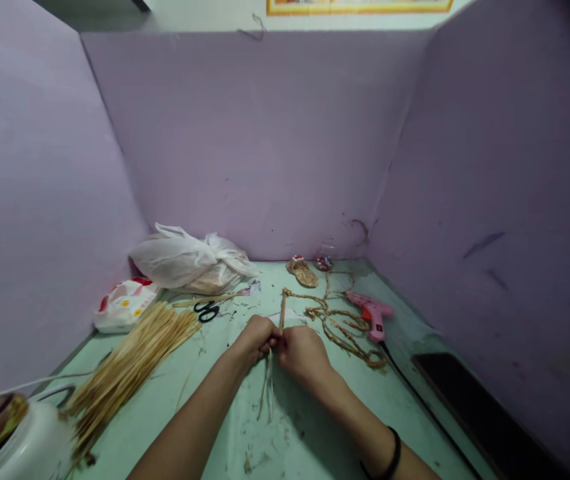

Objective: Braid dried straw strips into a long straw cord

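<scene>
A long braided straw cord runs from between my hands up to the middle of the table, then bends right into loose coils. My left hand pinches the cord's near end. Right beside it, my right hand is closed on the same end, its fingertips partly hidden. Loose straw strands hang down below my fingers toward the table front. To the left lies a bundle of flat straw strips, with black-handled scissors just past its far end.
A pink glue gun with a black cable lies right of the coils, near a dark flat object. A white plastic bag, a white packet and a woven straw piece sit farther back. A white container stands front left. Purple walls enclose the table.
</scene>
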### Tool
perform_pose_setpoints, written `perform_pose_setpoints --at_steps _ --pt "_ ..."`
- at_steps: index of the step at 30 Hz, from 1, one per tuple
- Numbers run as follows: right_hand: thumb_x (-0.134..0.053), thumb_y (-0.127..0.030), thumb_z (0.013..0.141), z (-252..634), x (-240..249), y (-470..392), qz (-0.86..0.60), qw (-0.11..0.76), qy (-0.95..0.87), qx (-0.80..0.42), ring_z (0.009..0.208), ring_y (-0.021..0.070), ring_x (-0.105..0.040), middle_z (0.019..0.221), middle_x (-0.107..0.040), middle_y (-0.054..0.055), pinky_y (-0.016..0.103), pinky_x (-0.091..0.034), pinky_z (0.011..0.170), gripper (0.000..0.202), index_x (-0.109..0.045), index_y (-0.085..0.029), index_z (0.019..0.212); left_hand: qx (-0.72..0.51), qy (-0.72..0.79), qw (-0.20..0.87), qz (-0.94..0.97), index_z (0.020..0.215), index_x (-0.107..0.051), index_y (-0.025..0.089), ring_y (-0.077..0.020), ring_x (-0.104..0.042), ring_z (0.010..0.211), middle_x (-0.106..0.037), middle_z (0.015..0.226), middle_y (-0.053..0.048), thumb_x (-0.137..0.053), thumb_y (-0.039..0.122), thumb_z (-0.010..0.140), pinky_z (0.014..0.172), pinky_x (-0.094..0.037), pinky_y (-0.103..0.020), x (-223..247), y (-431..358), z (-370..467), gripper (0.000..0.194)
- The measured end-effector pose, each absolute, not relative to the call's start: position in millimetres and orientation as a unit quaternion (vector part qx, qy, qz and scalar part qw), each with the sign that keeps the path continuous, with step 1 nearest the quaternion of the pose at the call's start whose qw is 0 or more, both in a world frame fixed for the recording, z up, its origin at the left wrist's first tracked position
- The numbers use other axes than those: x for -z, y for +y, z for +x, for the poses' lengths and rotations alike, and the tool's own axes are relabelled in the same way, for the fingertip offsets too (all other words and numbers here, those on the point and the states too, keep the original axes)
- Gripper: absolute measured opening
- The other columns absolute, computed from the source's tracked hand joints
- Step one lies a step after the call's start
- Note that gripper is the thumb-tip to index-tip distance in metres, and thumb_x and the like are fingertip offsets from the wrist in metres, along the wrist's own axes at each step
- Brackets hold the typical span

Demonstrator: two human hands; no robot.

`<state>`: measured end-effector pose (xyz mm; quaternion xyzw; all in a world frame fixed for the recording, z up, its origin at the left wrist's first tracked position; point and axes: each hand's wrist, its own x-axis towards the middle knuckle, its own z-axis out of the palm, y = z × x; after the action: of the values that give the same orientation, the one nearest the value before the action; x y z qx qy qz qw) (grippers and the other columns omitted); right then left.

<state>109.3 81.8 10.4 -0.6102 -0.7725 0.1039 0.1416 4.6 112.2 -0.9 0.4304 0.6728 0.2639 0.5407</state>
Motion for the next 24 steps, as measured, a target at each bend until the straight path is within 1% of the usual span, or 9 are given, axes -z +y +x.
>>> perform_pose_setpoints --at_steps 4,8,10,12,13,15,18,21,24 --pt "-0.047 -0.018 0.07 106.3 -12.0 74.9 -0.583 0.149 -0.795 -0.075 0.06 0.0182 -0.058 0.07 -0.067 0.013 0.024 -0.029 0.049 0.023 -0.07 -0.017 0.073 -0.292 0.643 0.543 0.453 0.041 -0.042 0.014 -0.0033 -0.021 0.028 -0.031 0.031 0.006 -0.047 0.012 0.047 0.033 -0.011 -0.02 6.4 110.8 -1.9 0.008" --pt "-0.052 -0.028 0.067 120.2 -17.2 87.1 -0.552 0.166 -0.802 -0.155 0.051 0.0138 -0.052 0.055 -0.062 0.005 0.022 -0.026 0.047 0.019 -0.067 -0.018 0.062 -0.307 0.62 0.543 0.476 0.044 -0.044 0.013 -0.0037 -0.022 0.028 -0.032 0.032 0.006 -0.05 0.013 0.048 0.033 -0.011 -0.02 11.1 111.6 -6.5 0.007" --pt "-0.05 -0.029 0.068 129.5 -18.6 98.0 -0.569 0.231 -0.762 -0.205 0.051 0.0125 -0.05 0.052 -0.059 0.003 0.021 -0.027 0.048 0.021 -0.065 -0.016 0.059 -0.307 0.609 0.551 0.482 0.045 -0.043 0.014 -0.0035 -0.023 0.029 -0.032 0.033 0.006 -0.053 0.015 0.048 0.033 -0.011 -0.019 12.1 111.6 -8.5 0.01" --pt "-0.047 -0.024 0.069 134.5 -16.9 106.9 -0.585 0.304 -0.697 -0.281 0.053 0.0122 -0.05 0.055 -0.058 0.003 0.02 -0.03 0.049 0.019 -0.062 -0.015 0.062 -0.309 0.598 0.557 0.487 0.047 -0.044 0.014 -0.0033 -0.023 0.029 -0.033 0.034 0.006 -0.054 0.016 0.048 0.033 -0.011 -0.019 12.6 111.0 -9.7 0.01" --pt "-0.046 -0.021 0.069 134.4 -14.9 109.4 -0.586 0.321 -0.667 -0.33 0.054 0.012 -0.05 0.056 -0.058 0.003 0.02 -0.032 0.049 0.018 -0.061 -0.014 0.063 -0.311 0.594 0.557 0.49 0.048 -0.045 0.014 -0.0033 -0.023 0.029 -0.033 0.034 0.007 -0.054 0.015 0.048 0.033 -0.011 -0.019 12.8 110.8 -9.8 0.009" --pt "-0.042 -0.019 0.07 129.2 -9.3 110.2 -0.575 0.314 -0.631 -0.416 0.05 0.0112 -0.051 0.054 -0.057 0.003 0.019 -0.034 0.048 0.018 -0.058 -0.014 0.062 -0.311 0.59 0.556 0.497 0.049 -0.045 0.014 -0.0034 -0.023 0.028 -0.033 0.034 0.006 -0.052 0.014 0.049 0.033 -0.011 -0.019 13.2 110.9 -9.2 0.006" --pt "-0.038 -0.017 0.071 116.8 -1.2 106.0 -0.554 0.291 -0.615 -0.48 0.043 0.0093 -0.048 0.049 -0.054 0.001 0.017 -0.035 0.043 0.021 -0.054 -0.014 0.057 -0.305 0.591 0.549 0.506 0.048 -0.045 0.014 -0.0037 -0.022 0.028 -0.034 0.034 0.006 -0.048 0.013 0.049 0.032 -0.011 -0.019 13.9 113.0 -8.3 0.004" --pt "-0.042 -0.014 0.067 111.2 4.5 106.3 -0.559 0.275 -0.594 -0.509 0.031 0.006 -0.034 0.037 -0.041 -0.003 0.016 -0.025 0.034 0.02 -0.05 -0.014 0.049 -0.29 0.593 0.549 0.513 0.047 -0.046 0.014 -0.0037 -0.022 0.028 -0.033 0.033 0.005 -0.046 0.011 0.049 0.032 -0.011 -0.019 14.2 115.5 -8.4 0.003" --pt "-0.046 -0.014 0.063 114.1 10.0 113.3 -0.579 0.259 -0.576 -0.516 0.026 0.0043 -0.021 0.029 -0.028 -0.007 0.018 -0.015 0.03 0.021 -0.044 -0.015 0.042 -0.276 0.603 0.542 0.516 0.047 -0.047 0.013 -0.0041 -0.023 0.027 -0.034 0.033 0.005 -0.047 0.01 0.048 0.032 -0.013 -0.019 13.3 115.2 -8.3 0.004"
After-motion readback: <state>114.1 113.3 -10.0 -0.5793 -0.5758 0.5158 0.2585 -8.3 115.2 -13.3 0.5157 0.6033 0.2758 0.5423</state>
